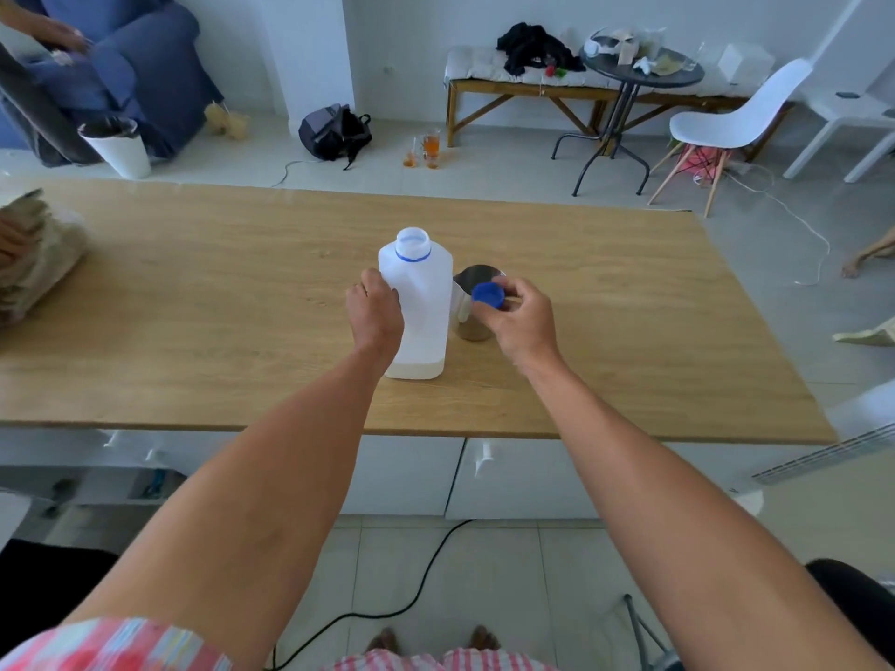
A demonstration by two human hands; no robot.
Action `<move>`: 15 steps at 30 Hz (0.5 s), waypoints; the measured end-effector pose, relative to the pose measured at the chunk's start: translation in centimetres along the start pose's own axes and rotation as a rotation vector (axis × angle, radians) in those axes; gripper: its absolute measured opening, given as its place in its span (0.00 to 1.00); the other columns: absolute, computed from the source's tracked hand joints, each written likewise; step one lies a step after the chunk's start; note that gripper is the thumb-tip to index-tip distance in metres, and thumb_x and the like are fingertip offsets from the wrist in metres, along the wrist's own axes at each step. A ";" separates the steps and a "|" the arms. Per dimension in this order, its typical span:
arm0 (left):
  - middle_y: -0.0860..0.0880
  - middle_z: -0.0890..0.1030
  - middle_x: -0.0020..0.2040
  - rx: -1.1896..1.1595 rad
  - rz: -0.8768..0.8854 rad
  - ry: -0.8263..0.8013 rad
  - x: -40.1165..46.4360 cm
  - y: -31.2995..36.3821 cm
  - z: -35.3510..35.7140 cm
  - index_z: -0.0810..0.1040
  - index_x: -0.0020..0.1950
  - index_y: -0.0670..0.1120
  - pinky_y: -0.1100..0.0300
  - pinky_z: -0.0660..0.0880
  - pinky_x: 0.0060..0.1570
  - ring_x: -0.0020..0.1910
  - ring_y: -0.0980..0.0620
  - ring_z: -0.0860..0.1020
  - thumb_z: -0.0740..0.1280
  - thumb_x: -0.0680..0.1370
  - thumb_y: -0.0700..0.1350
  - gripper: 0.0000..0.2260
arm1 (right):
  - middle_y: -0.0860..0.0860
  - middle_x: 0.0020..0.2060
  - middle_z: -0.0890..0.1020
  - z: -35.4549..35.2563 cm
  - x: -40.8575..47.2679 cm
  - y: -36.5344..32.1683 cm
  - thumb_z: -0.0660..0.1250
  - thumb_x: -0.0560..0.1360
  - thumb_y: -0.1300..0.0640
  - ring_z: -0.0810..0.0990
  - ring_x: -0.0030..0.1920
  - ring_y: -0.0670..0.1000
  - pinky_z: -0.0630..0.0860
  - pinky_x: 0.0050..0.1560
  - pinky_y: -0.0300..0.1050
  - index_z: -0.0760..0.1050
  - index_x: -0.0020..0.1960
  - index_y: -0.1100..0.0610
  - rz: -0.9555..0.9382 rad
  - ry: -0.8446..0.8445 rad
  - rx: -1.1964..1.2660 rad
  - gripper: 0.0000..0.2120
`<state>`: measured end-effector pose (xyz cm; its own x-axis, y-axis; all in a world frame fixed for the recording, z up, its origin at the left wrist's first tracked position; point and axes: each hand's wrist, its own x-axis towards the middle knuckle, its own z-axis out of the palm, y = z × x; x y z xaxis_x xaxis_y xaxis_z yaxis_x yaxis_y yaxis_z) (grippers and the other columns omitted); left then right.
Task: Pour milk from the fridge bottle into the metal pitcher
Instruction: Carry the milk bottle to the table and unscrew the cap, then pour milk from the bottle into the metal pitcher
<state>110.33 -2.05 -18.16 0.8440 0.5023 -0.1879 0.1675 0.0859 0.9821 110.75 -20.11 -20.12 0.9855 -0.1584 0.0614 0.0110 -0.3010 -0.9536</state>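
Note:
A white translucent milk bottle point(422, 302) stands upright on the wooden table point(193, 302), its neck uncapped with a blue ring around it and a little milk at its bottom. My left hand point(375, 312) grips the bottle's left side. Just right of the bottle stands the metal pitcher point(472, 283), partly hidden by my right hand point(520, 319). That hand pinches the blue cap point(488, 294) in its fingertips, above the pitcher's rim.
A brown paper bag point(34, 254) lies at the table's left edge. Beyond the table are a white bin point(118, 145), a backpack point(334, 130), glasses on the floor point(426, 147), a round black table point(639, 72) and a white chair point(741, 116).

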 end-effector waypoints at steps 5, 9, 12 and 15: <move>0.48 0.58 0.34 0.029 0.064 0.010 0.4 -0.5 0.3 0.53 0.37 0.50 0.53 0.55 0.33 0.38 0.45 0.58 0.53 0.71 0.48 0.08 | 0.49 0.50 0.82 1.2 -2.1 5.6 0.80 0.71 0.57 0.80 0.46 0.44 0.72 0.44 0.31 0.81 0.55 0.55 0.094 -0.003 -0.108 0.14; 0.53 0.58 0.29 0.019 0.058 0.029 0.7 -0.7 0.6 0.55 0.31 0.52 0.54 0.55 0.33 0.33 0.50 0.57 0.54 0.74 0.45 0.13 | 0.48 0.51 0.81 2.4 -2.0 8.2 0.78 0.72 0.58 0.78 0.51 0.48 0.70 0.46 0.37 0.82 0.60 0.57 0.131 -0.060 -0.224 0.17; 0.53 0.57 0.28 -0.001 0.052 0.040 0.9 -0.9 0.7 0.54 0.30 0.53 0.55 0.55 0.32 0.32 0.50 0.57 0.53 0.77 0.41 0.17 | 0.51 0.53 0.81 3.4 -1.5 9.6 0.79 0.71 0.55 0.78 0.55 0.52 0.73 0.52 0.43 0.82 0.59 0.56 0.119 -0.050 -0.307 0.18; 0.51 0.58 0.30 -0.028 0.044 0.044 1.0 -1.0 0.7 0.54 0.34 0.51 0.58 0.56 0.29 0.30 0.51 0.57 0.53 0.79 0.40 0.15 | 0.51 0.55 0.80 3.9 -1.2 10.2 0.79 0.71 0.54 0.78 0.56 0.52 0.73 0.55 0.43 0.83 0.59 0.55 0.132 -0.048 -0.327 0.18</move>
<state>111.36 -2.29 -19.30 0.8271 0.5432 -0.1447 0.1164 0.0864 0.9894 110.38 -19.36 -31.04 0.9817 -0.1740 -0.0778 -0.1645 -0.5675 -0.8067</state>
